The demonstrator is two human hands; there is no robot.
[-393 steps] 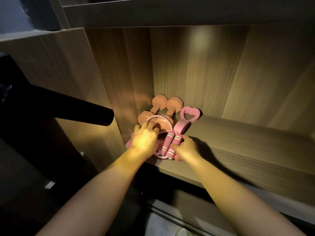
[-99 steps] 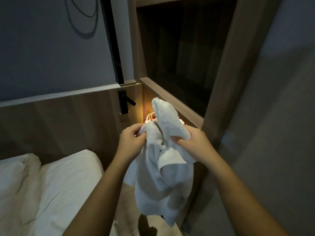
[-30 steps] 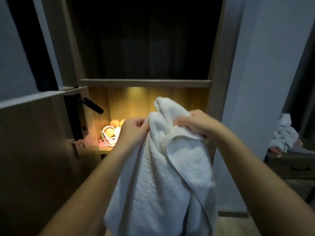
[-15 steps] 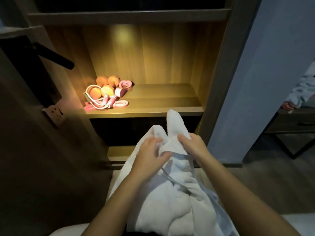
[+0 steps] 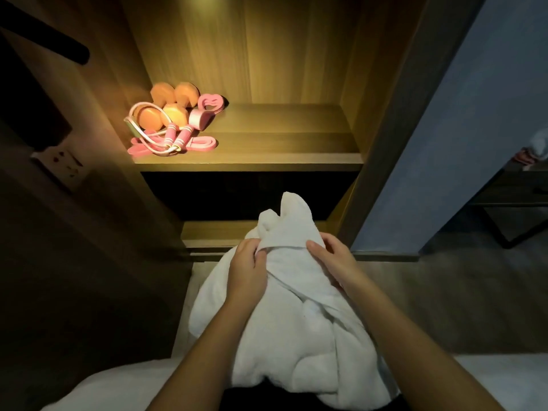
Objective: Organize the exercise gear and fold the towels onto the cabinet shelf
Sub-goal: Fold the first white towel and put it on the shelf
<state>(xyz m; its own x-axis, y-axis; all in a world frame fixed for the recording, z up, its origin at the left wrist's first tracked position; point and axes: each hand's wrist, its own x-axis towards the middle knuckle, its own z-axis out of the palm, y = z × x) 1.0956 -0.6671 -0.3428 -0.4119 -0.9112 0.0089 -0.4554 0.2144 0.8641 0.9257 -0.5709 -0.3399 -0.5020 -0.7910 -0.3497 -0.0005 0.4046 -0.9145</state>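
Observation:
A bunched white towel [image 5: 299,315] lies in front of me, below the lit cabinet shelf [image 5: 267,157]. My left hand [image 5: 247,269] pinches a fold of it near the top edge, and my right hand [image 5: 332,261] grips the towel a little to the right. On the shelf's left end sit orange dumbbells [image 5: 166,106], a pink skipping rope [image 5: 175,140] with striped handles, a pink heart-shaped grip [image 5: 207,106] and a flat pink band.
The shelf's right two thirds is bare wood. A lower shelf [image 5: 213,232] sits beneath it. A black handle [image 5: 59,46] and a wall socket [image 5: 63,164] are on the left panel. White bedding [image 5: 112,390] lies at the bottom. Another towel [image 5: 536,146] rests on a dark stand at right.
My view has tilted down and come closer to the cabinet. Both hands have lowered the towel and shifted along its top fold, the right hand moving outward.

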